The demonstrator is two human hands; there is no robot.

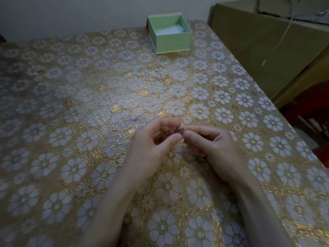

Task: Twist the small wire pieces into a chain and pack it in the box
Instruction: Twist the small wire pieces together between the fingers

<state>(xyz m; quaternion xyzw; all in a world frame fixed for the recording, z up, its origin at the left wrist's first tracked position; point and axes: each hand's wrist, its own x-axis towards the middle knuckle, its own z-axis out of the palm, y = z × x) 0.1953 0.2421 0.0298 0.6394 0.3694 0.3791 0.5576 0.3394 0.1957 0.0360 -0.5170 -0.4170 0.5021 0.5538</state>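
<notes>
My left hand (153,145) and my right hand (210,147) meet fingertip to fingertip just above the table, near its middle. Between thumbs and forefingers they pinch a small dark wire piece (181,131), mostly hidden by the fingers; its shape is too small to tell. The light green box (170,41) stands open at the far edge of the table, well beyond the hands, with pale padding inside. Its lid stands behind it on the left side.
The table (71,113) is covered with a gold and white flower-patterned cloth. A large brown cardboard box (263,50) stands against the table's right edge, with a thin cord hanging over it. A pale wall runs behind the table.
</notes>
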